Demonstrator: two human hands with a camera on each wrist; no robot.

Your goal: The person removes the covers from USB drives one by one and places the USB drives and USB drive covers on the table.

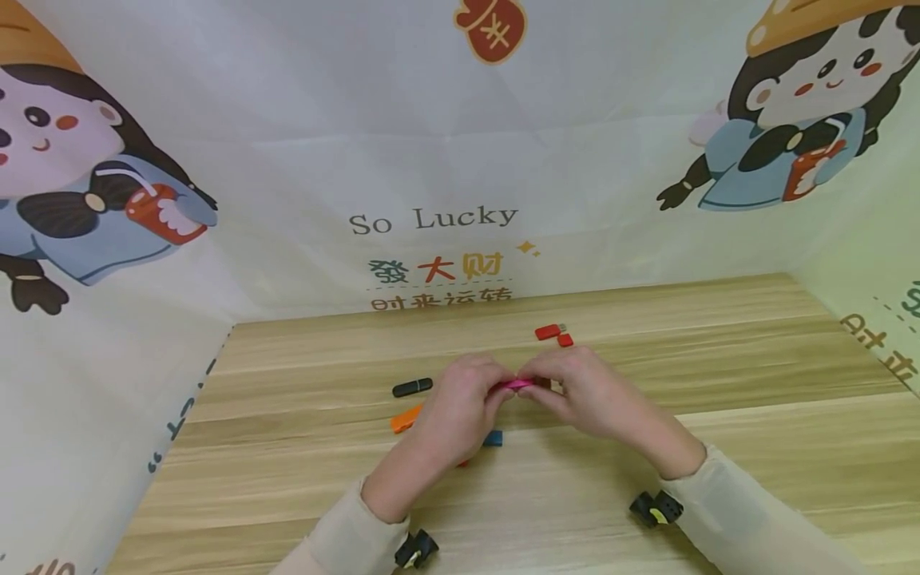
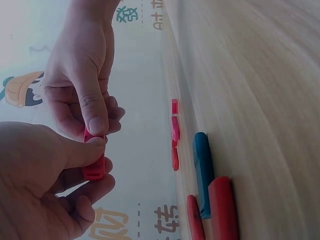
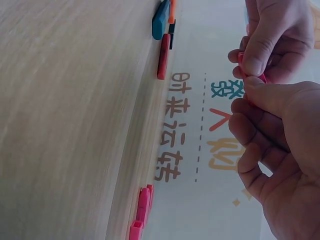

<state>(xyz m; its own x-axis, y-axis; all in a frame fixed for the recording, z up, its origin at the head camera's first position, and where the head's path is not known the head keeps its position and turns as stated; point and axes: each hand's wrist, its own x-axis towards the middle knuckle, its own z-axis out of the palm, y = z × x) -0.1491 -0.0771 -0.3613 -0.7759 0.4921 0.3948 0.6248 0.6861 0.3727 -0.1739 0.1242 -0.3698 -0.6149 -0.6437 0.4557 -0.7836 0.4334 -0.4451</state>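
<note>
Both hands meet above the table over a pink USB flash drive. My left hand pinches one end between thumb and fingers; the left wrist view shows a slot in that end of the drive. At the other end, my right hand pinches it the same way, thumb tip close to the left thumb. Fingers cover much of the drive, so whether its cap is on cannot be seen. Below the left hand lie a blue flash drive and a red one, partly hidden in the head view.
Left of the hands lie a black flash drive and an orange one. Farther back, a red flash drive shows its metal plug beside a small red cap. A printed cloth stands behind the wooden table.
</note>
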